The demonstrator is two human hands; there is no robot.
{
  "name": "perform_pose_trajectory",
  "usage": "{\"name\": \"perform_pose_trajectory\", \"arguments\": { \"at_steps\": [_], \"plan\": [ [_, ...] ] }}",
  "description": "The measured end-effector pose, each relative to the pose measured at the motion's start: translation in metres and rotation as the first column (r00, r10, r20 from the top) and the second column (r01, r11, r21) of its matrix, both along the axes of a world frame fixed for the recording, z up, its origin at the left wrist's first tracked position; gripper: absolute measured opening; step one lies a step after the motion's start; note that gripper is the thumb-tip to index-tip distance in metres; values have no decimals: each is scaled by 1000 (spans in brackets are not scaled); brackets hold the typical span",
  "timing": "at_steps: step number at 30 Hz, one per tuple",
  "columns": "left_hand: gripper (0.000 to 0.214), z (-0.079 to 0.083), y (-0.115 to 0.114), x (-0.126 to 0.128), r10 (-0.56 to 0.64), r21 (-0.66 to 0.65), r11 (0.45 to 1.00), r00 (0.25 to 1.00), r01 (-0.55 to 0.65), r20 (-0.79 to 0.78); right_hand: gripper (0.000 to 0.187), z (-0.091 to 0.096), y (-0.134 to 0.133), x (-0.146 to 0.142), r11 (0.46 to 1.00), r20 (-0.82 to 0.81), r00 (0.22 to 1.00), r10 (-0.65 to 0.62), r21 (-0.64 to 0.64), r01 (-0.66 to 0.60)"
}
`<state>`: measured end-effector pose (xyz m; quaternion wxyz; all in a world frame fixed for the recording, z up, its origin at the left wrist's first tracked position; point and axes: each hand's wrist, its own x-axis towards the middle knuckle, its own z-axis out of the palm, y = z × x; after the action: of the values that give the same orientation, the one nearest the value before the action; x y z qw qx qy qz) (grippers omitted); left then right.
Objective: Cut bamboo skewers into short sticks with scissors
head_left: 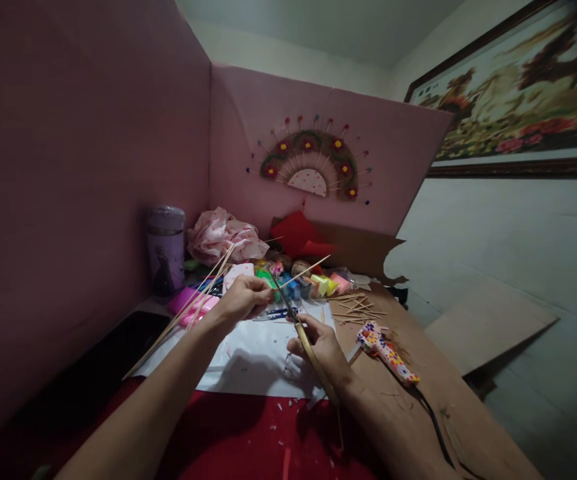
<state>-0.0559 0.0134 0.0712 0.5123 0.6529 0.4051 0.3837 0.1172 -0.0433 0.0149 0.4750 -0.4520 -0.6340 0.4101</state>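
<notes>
while right hand holds scissors, colourful packets crowd behind

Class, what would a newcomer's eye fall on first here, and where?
The flowered half-circle decoration on the pink board at the back probably stands out first. In the middle, the left hand holds a thin stick while the right hand holds scissors. A large framed picture hangs on the right wall.
</notes>
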Motion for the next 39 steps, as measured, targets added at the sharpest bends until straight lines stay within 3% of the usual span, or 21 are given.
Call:
{"name": "perform_pose_trajectory", "arguments": {
  "at_steps": [2, 4, 6, 8, 11, 14, 17, 19, 22, 25, 27, 30, 32, 33, 34, 36, 38, 39],
  "plan": [
    [24, -7, 0, 6, 133, 291, 951, 988, -104, -81, 51, -1, 2, 1, 1000, -19, 1000, -18, 1, 18],
    [22, -13, -3, 12, 338, 585, 788, 929, -193, -150, 52, -3, 4, 2, 999, -45, 999, -28, 22, 29],
    [22, -17, -8, 16, 473, 744, 642, 859, -183, -197, 53, -6, 7, 4, 998, -68, 997, -25, 47, 28],
    [25, -18, -12, 17, 531, 785, 598, 814, -163, -235, 53, -8, 8, 4, 998, -72, 997, -18, 57, 22],
    [26, -17, -12, 17, 536, 733, 644, 812, -217, -231, 53, -7, 7, 3, 999, -55, 998, -11, 42, 13],
    [23, -14, -7, 15, 422, 601, 752, 897, -269, -127, 55, -4, 4, 1, 999, -46, 999, -18, 30, 19],
    [20, -8, -2, 13, 217, 307, 929, 976, -207, 0, 55, -2, 3, 1, 999, -45, 999, -4, 32, 6],
    [18, -4, 0, 9, 91, 34, 995, 994, -94, 64, 54, -3, 2, 1, 999, -49, 999, 17, 29, -15],
    [17, 0, 2, -1, -87, -253, 959, 985, 123, 151, 53, -5, 2, 2, 998, -37, 998, 46, 35, -45],
    [21, -2, 4, -8, -208, -325, 903, 948, 281, 241, 51, -6, 2, 3, 998, -3, 999, 46, 48, -46],
    [21, -5, 6, -8, -211, -309, 906, 941, 290, 265, 50, -5, 2, 2, 998, 8, 999, 31, 54, -31],
    [19, -9, 7, 0, -129, -201, 964, 968, 173, 213, 50, -1, 2, 1, 999, -7, 1000, -18, 42, 19],
    [19, -11, 5, 8, -2, -16, 1000, 993, 4, 122, 52, 0, 2, 1, 998, -25, 998, -55, 29, 56],
    [20, -12, 2, 12, 88, 123, 988, 994, -95, 61, 52, -1, 3, 1, 997, -33, 997, -69, 28, 70],
    [21, -13, -1, 16, 190, 284, 941, 982, -183, 3, 52, -1, 4, 2, 996, -37, 996, -78, 31, 79],
    [21, -14, -7, 20, 377, 574, 776, 922, -263, -86, 50, -3, 5, 3, 996, -41, 996, -76, 41, 78],
    [21, -15, -12, 21, 488, 719, 648, 862, -252, -137, 49, -4, 5, 3, 996, -48, 997, -66, 50, 68],
    [22, -15, -13, 21, 511, 738, 629, 846, -247, -153, 49, -5, 5, 3, 997, -49, 997, -61, 54, 63]
  ]
}}
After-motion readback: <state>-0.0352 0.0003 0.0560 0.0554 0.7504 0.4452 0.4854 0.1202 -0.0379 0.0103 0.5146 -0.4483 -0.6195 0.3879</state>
